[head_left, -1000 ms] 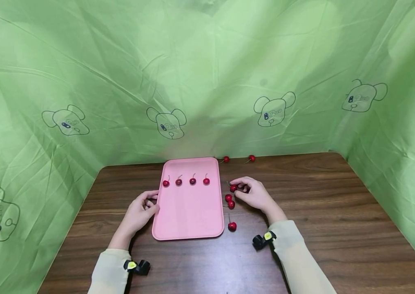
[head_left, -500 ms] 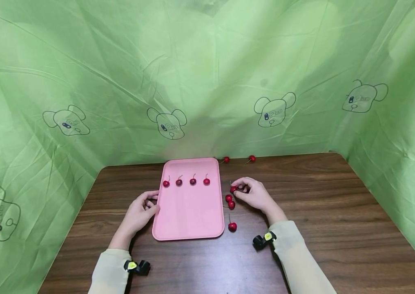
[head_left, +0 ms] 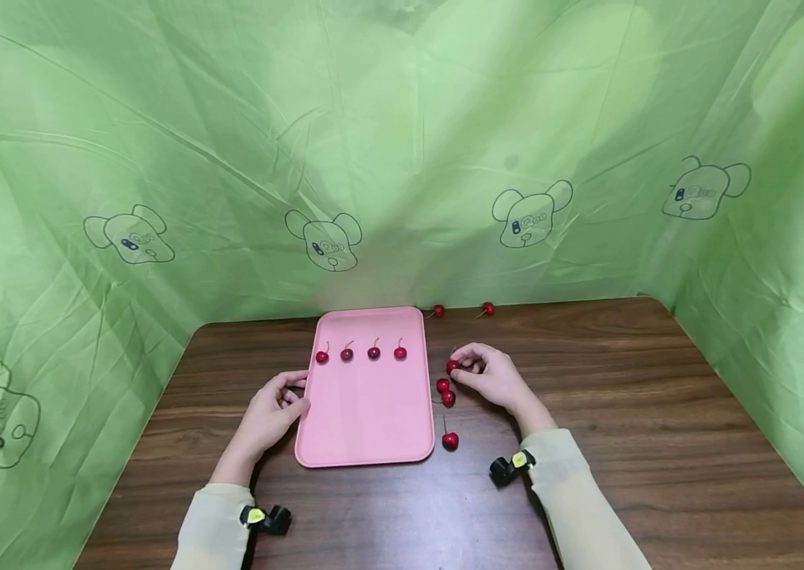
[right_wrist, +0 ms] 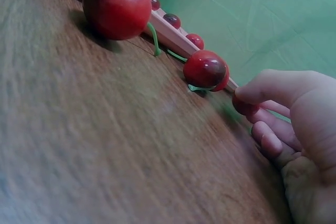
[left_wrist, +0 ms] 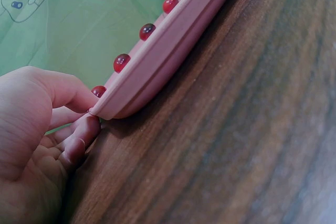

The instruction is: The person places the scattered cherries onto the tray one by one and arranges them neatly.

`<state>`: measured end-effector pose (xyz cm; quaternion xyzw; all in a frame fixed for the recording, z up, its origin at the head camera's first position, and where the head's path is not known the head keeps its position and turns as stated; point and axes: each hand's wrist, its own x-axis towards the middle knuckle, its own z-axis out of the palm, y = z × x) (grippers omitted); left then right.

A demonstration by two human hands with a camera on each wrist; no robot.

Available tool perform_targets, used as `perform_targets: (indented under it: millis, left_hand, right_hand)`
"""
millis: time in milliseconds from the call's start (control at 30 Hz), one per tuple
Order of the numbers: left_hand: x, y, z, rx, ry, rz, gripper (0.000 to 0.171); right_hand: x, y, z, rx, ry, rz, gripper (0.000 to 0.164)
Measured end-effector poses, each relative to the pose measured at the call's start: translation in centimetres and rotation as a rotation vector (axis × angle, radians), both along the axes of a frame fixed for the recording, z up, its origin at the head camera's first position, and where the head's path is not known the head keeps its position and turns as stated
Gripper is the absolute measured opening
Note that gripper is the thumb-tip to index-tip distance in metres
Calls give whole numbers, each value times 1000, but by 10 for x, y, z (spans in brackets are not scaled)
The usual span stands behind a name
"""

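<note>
My left hand grips the left rim of a pink tray; in the left wrist view the thumb lies at the rim and the other fingers curl below it. A row of several red cherries with stems, one of them a dark cherry, stands across the tray's upper part. Right of the tray, my right hand pinches a cherry between thumb and fingers, low over the table. Just nearer lie two touching cherries.
A single cherry with its stem up sits by the tray's lower right corner. Two more, a cherry and another cherry, lie at the back edge of the wooden table. Green cloth surrounds the table.
The cherry in my right hand has turned a little, its stem swinging from leaning left to more upright and partly behind the fingers. My left hand and the tray have stayed put.
</note>
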<state>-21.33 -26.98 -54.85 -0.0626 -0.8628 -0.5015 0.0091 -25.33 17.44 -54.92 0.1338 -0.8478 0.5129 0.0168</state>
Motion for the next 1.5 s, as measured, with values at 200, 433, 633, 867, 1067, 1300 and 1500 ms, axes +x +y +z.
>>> perform_targets:
  millis: [200, 433, 633, 867, 1067, 1300, 1500]
  left_hand:
    - [1, -2, 1, -8, 6, -6, 46]
    - [1, -2, 1, -15, 4, -7, 45]
    - [0, 0, 1, -27, 3, -4, 45]
    - [0, -1, 0, -16, -2, 0, 45]
    - [0, 0, 1, -10, -9, 2, 45]
    - [1, -1, 1, -11, -6, 3, 45]
    - [0, -1, 1, -18, 3, -6, 46]
  right_hand:
    - [0, -3, 3, -60, -22, -52, 24]
    - [4, -13, 15, -113, -56, -128, 27]
    - [7, -34, 30, -161, -20, -147, 27]
    - [1, -72, 40, -158, 3, -130, 27]
    - [-4, -106, 49, -201, -8, -95, 29]
    - [-5, -142, 53, -232, -5, -40, 29]
    - [-2, -170, 48, -253, -74, -24, 31]
